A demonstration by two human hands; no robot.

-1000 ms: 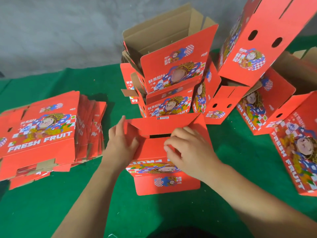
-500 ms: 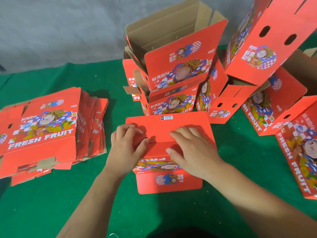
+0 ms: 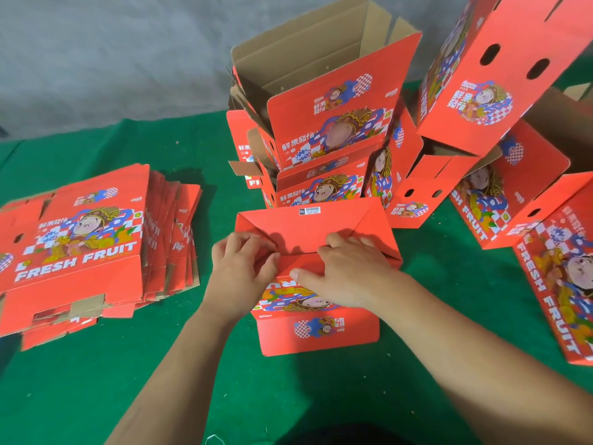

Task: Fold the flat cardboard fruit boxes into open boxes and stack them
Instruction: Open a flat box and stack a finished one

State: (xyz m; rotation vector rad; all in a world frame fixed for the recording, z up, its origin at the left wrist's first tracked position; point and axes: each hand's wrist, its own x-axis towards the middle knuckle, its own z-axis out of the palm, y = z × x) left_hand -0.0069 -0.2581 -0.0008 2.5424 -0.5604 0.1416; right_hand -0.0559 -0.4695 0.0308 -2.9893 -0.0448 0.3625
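A red fruit box (image 3: 316, 229) stands bottom-up on the green cloth in front of me, its bottom flaps folded across. My left hand (image 3: 244, 268) presses on the left part of the flaps, fingers curled at the seam. My right hand (image 3: 346, 271) lies flat over the near flap, pushing it down. A pile of flat red boxes (image 3: 80, 245) printed FRESH FRUIT lies at the left. Behind the box stands a stack of folded open boxes (image 3: 324, 123) with brown insides showing.
More folded red boxes (image 3: 500, 78) lean and lie at the right, one (image 3: 564, 277) at the right edge close to my right forearm. Green cloth (image 3: 96, 380) covers the surface. A grey wall (image 3: 112, 53) rises behind.
The far bottom flap has come down flat over the box. Both hands have shifted from holding the raised flaps to pressing on the closed flaps near the middle seam.
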